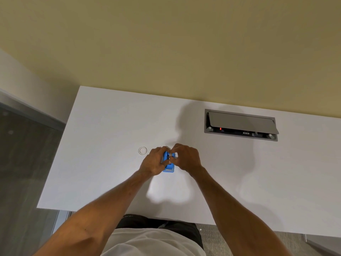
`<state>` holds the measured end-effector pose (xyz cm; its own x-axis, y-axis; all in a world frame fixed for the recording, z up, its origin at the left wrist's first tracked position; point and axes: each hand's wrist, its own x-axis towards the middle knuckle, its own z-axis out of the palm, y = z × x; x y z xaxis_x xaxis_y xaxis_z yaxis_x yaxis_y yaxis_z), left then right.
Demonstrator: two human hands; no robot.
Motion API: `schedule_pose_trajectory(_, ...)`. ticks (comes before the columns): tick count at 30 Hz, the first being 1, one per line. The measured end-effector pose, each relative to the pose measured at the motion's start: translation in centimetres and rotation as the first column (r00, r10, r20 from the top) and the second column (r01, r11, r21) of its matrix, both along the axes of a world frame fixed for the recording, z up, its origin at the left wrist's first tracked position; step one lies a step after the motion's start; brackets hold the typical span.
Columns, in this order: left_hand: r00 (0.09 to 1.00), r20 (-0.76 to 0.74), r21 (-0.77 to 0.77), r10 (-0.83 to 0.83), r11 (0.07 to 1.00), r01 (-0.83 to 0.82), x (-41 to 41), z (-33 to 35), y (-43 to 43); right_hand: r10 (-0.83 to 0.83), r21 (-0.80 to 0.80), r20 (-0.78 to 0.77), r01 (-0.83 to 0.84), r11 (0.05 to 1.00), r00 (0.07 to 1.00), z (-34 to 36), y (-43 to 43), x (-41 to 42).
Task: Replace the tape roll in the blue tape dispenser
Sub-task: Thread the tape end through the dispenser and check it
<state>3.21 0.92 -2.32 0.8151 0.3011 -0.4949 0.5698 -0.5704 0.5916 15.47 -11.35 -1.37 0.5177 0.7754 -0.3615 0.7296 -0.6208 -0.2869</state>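
Observation:
The blue tape dispenser (168, 166) stands on the white table (110, 135), its cutter end toward me. My left hand (154, 161) wraps around its left side. My right hand (185, 157) pinches a small pale part, likely the roll or its core (173, 154), at the top of the dispenser, fingertips meeting the left thumb. A clear tape roll (142, 150) lies flat on the table just left of my left hand. Most of the dispenser's body is hidden by my fingers.
A grey cable box (239, 124) with its lid tilted up is set into the table at the back right. The table meets a yellow wall behind. The table's left edge drops to a grey floor. My torso is at the near edge.

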Motion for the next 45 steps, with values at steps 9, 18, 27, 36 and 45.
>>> schedule_pose_trajectory(9, 1.000, -0.015, 0.043, -0.024, 0.999, 0.025, -0.07, 0.07, -0.14, -0.054, 0.046, -0.002, 0.054, 0.998, 0.999, 0.24, 0.32, 0.13)
schedule_pose_trajectory(18, 1.000, -0.025, 0.021, 0.018, 1.000, -0.018, 0.31, -0.30, -0.43, -0.072, 0.040, -0.010, 0.073, 0.997, 0.997, 0.03, -0.33, -0.24)
schedule_pose_trajectory(27, 0.999, -0.027, 0.036, 0.017, 0.999, -0.016, 0.34, -0.44, -0.48, -0.052, 0.014, 0.035, 0.052, 0.999, 0.998, -0.16, 0.27, 0.21)
schedule_pose_trajectory(36, 0.999, 0.002, -0.001, 0.039, 0.999, -0.039, 0.10, -0.69, -0.44, -0.032, 0.038, 0.001, 0.032, 0.999, 0.999, -0.47, -0.31, -0.03)
schedule_pose_trajectory(45, 1.000, 0.015, 0.021, -0.014, 1.000, 0.014, -0.12, -0.41, -0.50, -0.007, 0.042, 0.012, 0.006, 0.999, 1.000, -0.14, -0.26, 0.19)
